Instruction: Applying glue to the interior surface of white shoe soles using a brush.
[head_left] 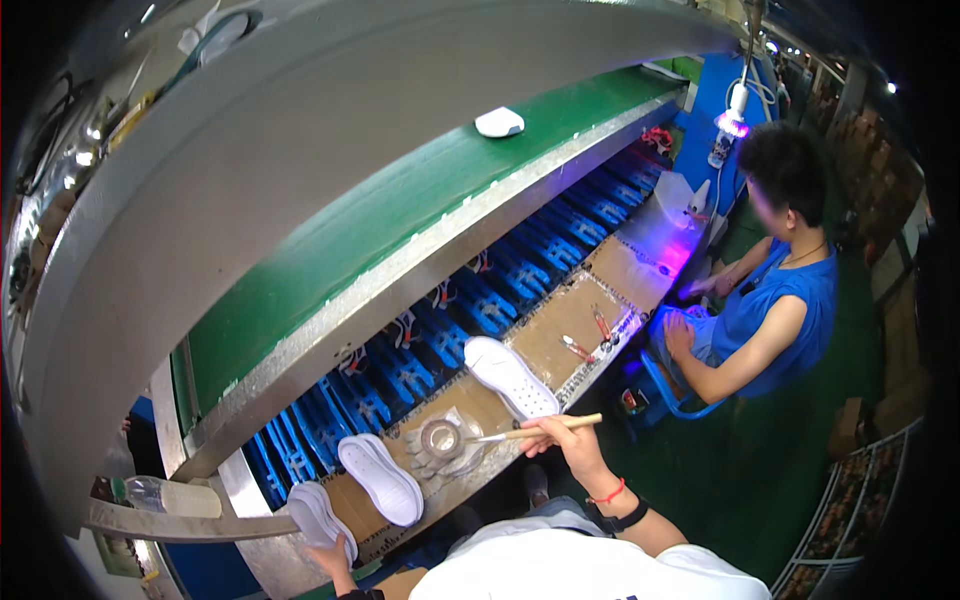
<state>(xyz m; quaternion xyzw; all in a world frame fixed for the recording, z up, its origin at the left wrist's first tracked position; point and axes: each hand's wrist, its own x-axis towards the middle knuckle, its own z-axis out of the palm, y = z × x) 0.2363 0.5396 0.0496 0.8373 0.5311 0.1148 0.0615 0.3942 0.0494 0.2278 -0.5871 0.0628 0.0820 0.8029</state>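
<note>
My right hand is closed around the wooden handle of a brush. The brush's tip points left, beside a small round pot that stands on a glue-smeared patch of the bench. At the lower left, my left hand grips the near end of a white shoe sole; part of its fingers is hidden. Between the hands lies a second white sole, with small holes along its surface. A third white sole rests just beyond my right hand, farther along the bench.
Cardboard covers the narrow bench, with red-handled pliers on it. Behind runs a blue slatted rack, then a green conveyor belt carrying a white piece. A plastic bottle lies at left. A co-worker sits at right.
</note>
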